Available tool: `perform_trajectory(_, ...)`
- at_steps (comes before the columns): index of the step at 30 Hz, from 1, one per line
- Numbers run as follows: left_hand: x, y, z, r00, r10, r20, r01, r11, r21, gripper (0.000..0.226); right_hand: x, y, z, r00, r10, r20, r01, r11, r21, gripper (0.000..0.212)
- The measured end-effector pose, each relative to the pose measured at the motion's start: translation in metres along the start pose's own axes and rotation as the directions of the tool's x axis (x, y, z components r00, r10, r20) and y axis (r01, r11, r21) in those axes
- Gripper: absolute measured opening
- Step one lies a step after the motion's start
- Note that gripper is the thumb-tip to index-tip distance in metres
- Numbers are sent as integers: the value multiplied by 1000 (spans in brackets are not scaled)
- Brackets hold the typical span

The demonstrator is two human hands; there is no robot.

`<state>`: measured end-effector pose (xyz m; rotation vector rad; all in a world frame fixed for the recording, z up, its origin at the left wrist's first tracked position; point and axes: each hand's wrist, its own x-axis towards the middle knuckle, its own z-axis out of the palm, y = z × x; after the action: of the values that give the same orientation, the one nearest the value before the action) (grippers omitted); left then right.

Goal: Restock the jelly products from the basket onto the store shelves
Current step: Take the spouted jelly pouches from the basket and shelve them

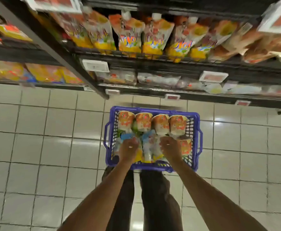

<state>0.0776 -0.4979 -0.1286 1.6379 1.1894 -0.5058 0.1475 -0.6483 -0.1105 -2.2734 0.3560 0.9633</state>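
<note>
Jelly products (150, 148) — stock in transit, not yet shelved.

Location: blue basket (154, 111) on the tiled floor (53, 147), directly in front of the shelves (153, 63).

Contents as I read them: four orange-labelled cups (159, 124) in a row along the far wall, a fifth against the right wall, and pale pouches with blue tops in the near half.

Left hand (128, 147): down inside the basket on the pouches at near left, fingers bent downward.

Right hand (170, 149): the same at near right, just beside the fifth cup.

Grip: I cannot tell for either hand. The backs of the hands hide the fingertips and the frame is blurred, so they may be holding a pack or only resting on one.

Step, in my judgement: pickup from the basket, early in the job, since the basket looks nearly full.

Next move calls for a firm hold on a pack and a lift clear of the rim without dragging neighbours. Each pack then needs matching to its shelf — the middle one carries spouted pouches (153, 37), while the lower pale packs (158, 80) look closer to what lies under the hands.
</note>
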Motion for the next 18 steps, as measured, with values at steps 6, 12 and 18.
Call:
perform_trajectory(6,58,-56,50,965,-200,-167,211,976,51,27,58,61,51,996,54,67,-51,998,-48,22)
perform_trajectory(12,70,-73,72,943,-134,-304,167,982,87,44,83,88,81,993,56,100,-8,906,-422,69)
perform_trajectory(18,64,-65,63,978,-102,-182,111,993,41,35,82,83,83,981,27,192,103,767,-633,60)
